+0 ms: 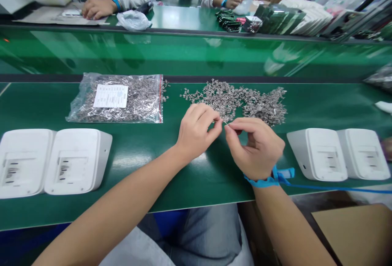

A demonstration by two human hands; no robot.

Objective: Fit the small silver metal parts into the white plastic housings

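Over the green table, my left hand (pixel 199 129) and my right hand (pixel 255 143) meet fingertip to fingertip, both closed in a pinch. A small metal piece (pixel 225 123) shows between them, held at its two ends; its exact kind is too small to make out. Just behind my fingers lies a loose pile of small metal pieces (pixel 223 96), with a denser heap (pixel 266 108) on its right. Around my right wrist is a blue strap (pixel 263 182) with a cord running right.
A labelled zip bag (pixel 137 94) full of metal pieces lies left of the pile. White plastic housings stand at left (pixel 76 159) and right (pixel 326 153). Beyond the green conveyor (pixel 190 55), two co-workers' hands (pixel 99 8) rest or work near stacked circuit boards (pixel 275 16).
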